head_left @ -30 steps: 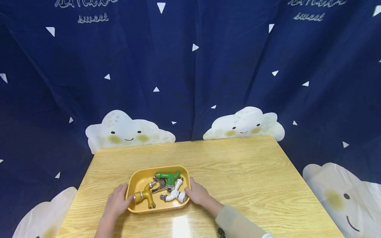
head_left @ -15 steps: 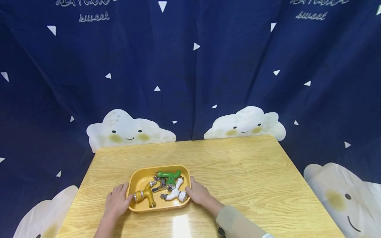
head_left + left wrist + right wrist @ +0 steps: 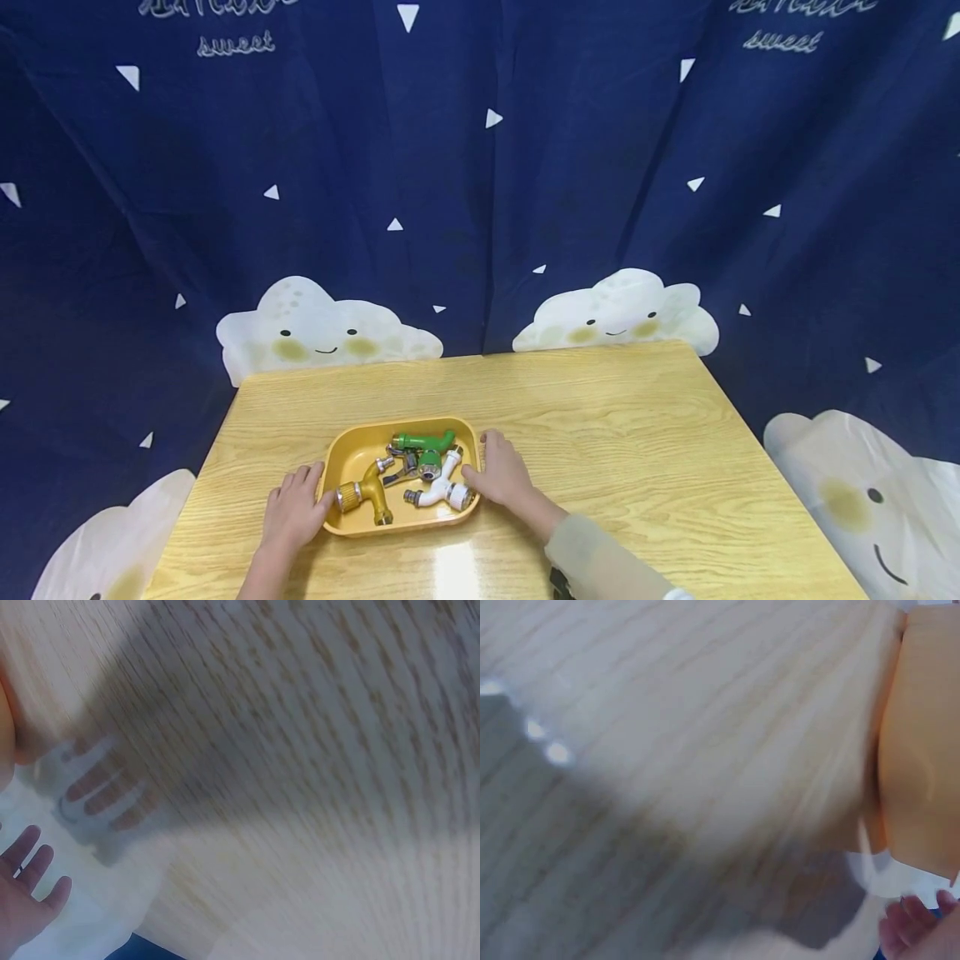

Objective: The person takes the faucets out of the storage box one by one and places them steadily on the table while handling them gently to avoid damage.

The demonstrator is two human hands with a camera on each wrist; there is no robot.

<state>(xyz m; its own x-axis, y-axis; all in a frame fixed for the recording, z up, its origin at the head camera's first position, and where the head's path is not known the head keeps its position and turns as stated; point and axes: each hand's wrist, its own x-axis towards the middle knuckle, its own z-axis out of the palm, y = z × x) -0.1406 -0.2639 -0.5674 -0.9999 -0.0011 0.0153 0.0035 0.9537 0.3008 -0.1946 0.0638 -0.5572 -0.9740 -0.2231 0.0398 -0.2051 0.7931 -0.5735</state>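
In the head view a yellow tray (image 3: 405, 527) stands on the wooden table with several taps inside. A gold-coloured tap (image 3: 372, 493) lies on its left side, a green tap (image 3: 424, 442) at the back and a white tap (image 3: 442, 487) at the right. A silvery metal tap (image 3: 405, 471) is partly hidden under the green one. My left hand (image 3: 294, 510) holds the tray's left end, thumb over the rim, fingers outside. At the right end my right hand (image 3: 504, 477) has its thumb at the rim and its fingers stretched out beside the wall.
The light wooden table (image 3: 600, 450) extends well to the right of the tray. Behind it hangs a dark blue curtain (image 3: 420, 167) printed with white clouds and triangles. A sleeve (image 3: 600, 554) covers the right forearm. The right wrist view shows the tray's outer wall close up.
My right hand's fingers have loosened and lifted off the tray's right wall. The left hand, the tray and the taps have stayed in place.
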